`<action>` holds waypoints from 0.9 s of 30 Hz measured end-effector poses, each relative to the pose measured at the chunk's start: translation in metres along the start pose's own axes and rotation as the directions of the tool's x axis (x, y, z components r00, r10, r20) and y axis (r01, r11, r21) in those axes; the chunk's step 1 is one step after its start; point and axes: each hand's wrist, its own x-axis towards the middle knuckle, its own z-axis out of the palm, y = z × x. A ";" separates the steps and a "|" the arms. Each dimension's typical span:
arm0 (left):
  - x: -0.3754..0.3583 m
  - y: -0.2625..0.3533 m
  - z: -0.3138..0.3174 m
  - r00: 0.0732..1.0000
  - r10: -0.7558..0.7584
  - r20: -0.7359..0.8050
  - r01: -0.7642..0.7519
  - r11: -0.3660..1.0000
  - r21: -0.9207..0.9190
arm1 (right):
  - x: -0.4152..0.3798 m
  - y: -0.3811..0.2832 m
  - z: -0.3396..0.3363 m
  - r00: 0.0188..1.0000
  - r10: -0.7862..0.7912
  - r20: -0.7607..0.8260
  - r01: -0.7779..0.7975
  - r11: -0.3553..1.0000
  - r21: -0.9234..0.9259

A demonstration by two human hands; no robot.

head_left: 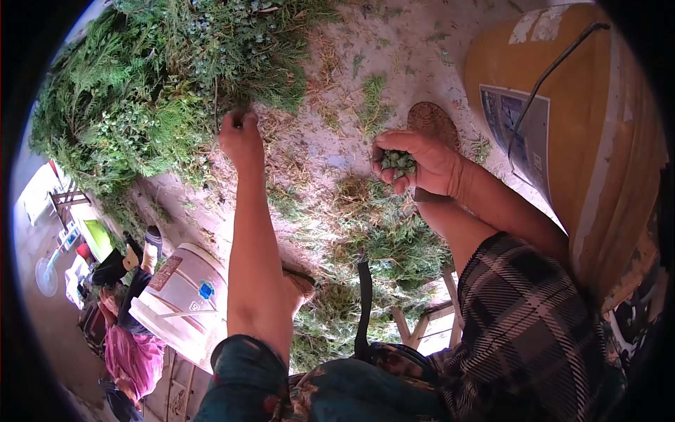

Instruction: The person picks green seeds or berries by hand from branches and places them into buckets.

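Note:
My right hand (pixel 432 163) is curled around a handful of small green seed cones (pixel 398 163), which show between the fingers and palm. My left hand (pixel 242 141) is stretched forward to the near edge of a big heap of cut evergreen branches (pixel 155 77). Its fingers are closed in a pinch, and what lies between them is too small and dark to tell. A thin dark stem (pixel 216 105) runs up just beside these fingers. Bluish-green cones dot the branches above the left hand.
A large yellow barrel (pixel 598 141) with a wire handle stands close on the right. To the left is a white bucket (pixel 200 288); beyond it sits another person in pink (pixel 133 359). More cut sprigs (pixel 380 246) lie between my legs, with scattered bits across the floor (pixel 337 133).

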 end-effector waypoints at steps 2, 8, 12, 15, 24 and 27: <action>-0.017 0.019 -0.009 0.881 -0.422 0.215 0.451 0.608 -0.654 | -0.001 0.001 0.000 1.000 0.001 -0.015 -0.001 1.000 -0.017; -0.047 0.030 -0.025 0.799 -0.156 0.580 0.532 -0.265 -0.804 | -0.002 0.000 0.004 0.999 -0.013 -0.049 0.011 0.999 -0.042; -0.052 0.059 -0.037 0.780 0.046 0.624 0.567 -0.476 -0.673 | -0.005 -0.004 0.008 0.999 -0.038 -0.030 0.037 0.998 -0.042; -0.053 0.072 -0.038 0.755 0.133 0.642 0.612 -0.494 -0.618 | -0.003 -0.009 0.006 0.997 -0.073 0.002 0.073 0.993 -0.096; -0.091 0.166 -0.055 0.854 0.111 0.508 0.414 0.448 -0.793 | -0.002 -0.005 0.010 0.997 -0.078 -0.025 0.080 0.991 0.106; -0.085 0.148 -0.051 0.898 -0.189 0.397 0.433 0.537 -0.724 | 0.004 -0.003 -0.002 0.998 -0.049 0.030 0.040 0.969 0.242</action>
